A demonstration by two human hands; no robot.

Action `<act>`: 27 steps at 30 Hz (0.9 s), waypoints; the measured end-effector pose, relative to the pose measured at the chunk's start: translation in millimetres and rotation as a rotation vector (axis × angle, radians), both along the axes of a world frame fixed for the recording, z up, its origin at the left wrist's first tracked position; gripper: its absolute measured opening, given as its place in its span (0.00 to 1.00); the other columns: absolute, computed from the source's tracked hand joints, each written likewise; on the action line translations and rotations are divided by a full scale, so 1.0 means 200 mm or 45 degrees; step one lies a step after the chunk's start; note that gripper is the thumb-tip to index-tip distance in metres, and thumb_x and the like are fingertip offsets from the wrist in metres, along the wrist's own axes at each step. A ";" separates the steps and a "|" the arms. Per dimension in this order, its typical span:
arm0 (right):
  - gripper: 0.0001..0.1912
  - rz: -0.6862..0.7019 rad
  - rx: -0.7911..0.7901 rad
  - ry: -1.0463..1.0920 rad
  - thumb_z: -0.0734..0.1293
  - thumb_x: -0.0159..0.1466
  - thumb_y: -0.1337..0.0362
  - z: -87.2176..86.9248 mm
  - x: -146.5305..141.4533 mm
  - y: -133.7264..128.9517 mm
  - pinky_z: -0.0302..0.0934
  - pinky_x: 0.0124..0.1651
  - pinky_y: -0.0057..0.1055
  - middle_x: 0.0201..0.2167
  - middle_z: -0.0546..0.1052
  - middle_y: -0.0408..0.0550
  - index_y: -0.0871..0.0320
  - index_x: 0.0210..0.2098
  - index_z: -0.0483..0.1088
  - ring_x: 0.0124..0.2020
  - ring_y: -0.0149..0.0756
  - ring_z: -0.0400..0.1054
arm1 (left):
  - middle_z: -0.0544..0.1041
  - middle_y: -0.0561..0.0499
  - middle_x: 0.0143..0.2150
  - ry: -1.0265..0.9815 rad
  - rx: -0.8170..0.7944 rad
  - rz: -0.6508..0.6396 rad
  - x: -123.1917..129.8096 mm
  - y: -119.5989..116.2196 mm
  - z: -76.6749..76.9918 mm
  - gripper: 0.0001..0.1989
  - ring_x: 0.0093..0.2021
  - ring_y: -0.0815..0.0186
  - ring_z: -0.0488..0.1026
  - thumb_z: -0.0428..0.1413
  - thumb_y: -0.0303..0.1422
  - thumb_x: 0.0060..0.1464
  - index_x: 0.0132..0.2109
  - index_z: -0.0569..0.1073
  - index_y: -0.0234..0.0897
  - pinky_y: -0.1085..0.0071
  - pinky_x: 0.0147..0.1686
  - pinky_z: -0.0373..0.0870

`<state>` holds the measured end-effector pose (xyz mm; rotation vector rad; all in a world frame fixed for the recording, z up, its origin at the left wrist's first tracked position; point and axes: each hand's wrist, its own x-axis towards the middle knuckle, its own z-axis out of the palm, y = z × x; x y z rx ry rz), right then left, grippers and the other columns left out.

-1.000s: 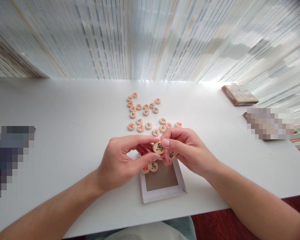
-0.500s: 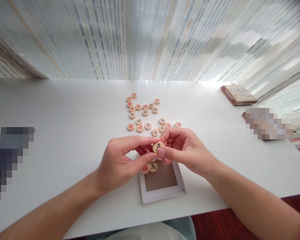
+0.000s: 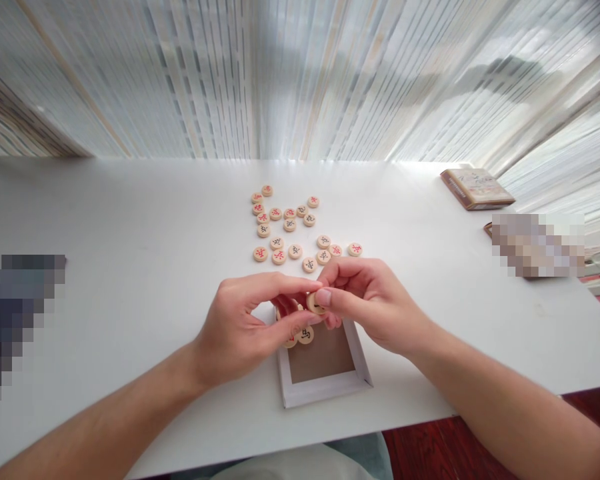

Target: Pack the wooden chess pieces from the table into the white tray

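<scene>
Between my two hands, above the open tray, is a round wooden piece (image 3: 316, 304) with a dark mark. My left hand (image 3: 253, 320) pinches it from the left with thumb and fingertips. The thumb of my right hand (image 3: 367, 300) lies over its face and partly covers the mark, with the fingers curled behind. Below them stands the white-rimmed tray (image 3: 327, 389) with a brown bottom. A piece with a black character (image 3: 306, 335) lies at its upper left, beside another piece partly hidden by my left thumb.
Several round pieces (image 3: 290, 225) with red or black characters are scattered on the white table (image 3: 155, 233) beyond my hands. A flat box (image 3: 477, 188) lies at the back right, near a blurred-out item. Another blurred-out dark item is at far left.
The held piece has shifted slightly downward, and my right thumb has moved up over its face, covering more of the character. My left hand is nearly unchanged.
</scene>
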<state>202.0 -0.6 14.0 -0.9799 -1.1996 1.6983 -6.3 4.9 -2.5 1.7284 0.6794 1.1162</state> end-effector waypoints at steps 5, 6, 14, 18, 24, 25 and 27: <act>0.14 0.003 -0.025 0.012 0.85 0.56 0.64 0.00 0.00 0.00 0.69 0.27 0.22 0.21 0.78 0.41 0.60 0.29 0.77 0.22 0.27 0.71 | 0.89 0.53 0.41 -0.016 -0.016 0.024 0.00 0.00 0.00 0.18 0.35 0.69 0.85 0.69 0.20 0.58 0.52 0.87 0.43 0.76 0.36 0.82; 0.14 0.006 -0.028 0.010 0.85 0.56 0.64 0.00 0.00 0.00 0.69 0.27 0.22 0.21 0.78 0.41 0.60 0.29 0.77 0.22 0.28 0.72 | 0.89 0.53 0.41 -0.022 -0.017 0.028 0.00 0.00 0.00 0.18 0.35 0.69 0.85 0.69 0.19 0.58 0.52 0.87 0.43 0.77 0.36 0.83; 0.19 0.019 -0.084 0.108 0.88 0.50 0.67 -0.01 0.00 0.00 0.72 0.28 0.22 0.26 0.80 0.42 0.59 0.33 0.78 0.24 0.28 0.73 | 0.89 0.53 0.41 -0.044 -0.048 0.069 -0.01 0.00 -0.02 0.18 0.36 0.69 0.85 0.69 0.20 0.58 0.53 0.86 0.41 0.77 0.39 0.84; 0.19 -0.018 -0.044 0.121 0.88 0.50 0.69 -0.01 0.00 0.00 0.73 0.29 0.21 0.27 0.81 0.42 0.59 0.35 0.79 0.25 0.27 0.74 | 0.89 0.52 0.42 -0.074 -0.082 0.060 0.00 0.00 -0.01 0.18 0.36 0.68 0.86 0.68 0.21 0.59 0.54 0.86 0.42 0.75 0.38 0.85; 0.17 -0.130 0.146 -0.025 0.88 0.52 0.66 -0.02 0.00 -0.01 0.72 0.30 0.24 0.29 0.82 0.44 0.58 0.35 0.81 0.28 0.31 0.75 | 0.90 0.52 0.42 -0.067 -0.152 0.174 0.00 0.00 -0.01 0.12 0.36 0.67 0.86 0.69 0.22 0.59 0.48 0.88 0.41 0.74 0.38 0.86; 0.16 -0.144 0.180 -0.062 0.88 0.52 0.65 -0.03 0.00 -0.01 0.72 0.30 0.25 0.30 0.82 0.44 0.58 0.35 0.82 0.28 0.31 0.74 | 0.90 0.52 0.41 -0.064 -0.162 0.190 0.00 0.00 -0.01 0.11 0.36 0.66 0.86 0.69 0.23 0.58 0.47 0.88 0.41 0.74 0.38 0.86; 0.16 -0.155 0.222 -0.111 0.88 0.53 0.64 -0.03 0.00 -0.01 0.71 0.29 0.26 0.30 0.82 0.45 0.58 0.36 0.82 0.27 0.31 0.74 | 0.89 0.52 0.40 -0.065 -0.188 0.198 -0.01 0.00 -0.01 0.10 0.35 0.66 0.86 0.70 0.23 0.58 0.46 0.88 0.41 0.74 0.37 0.86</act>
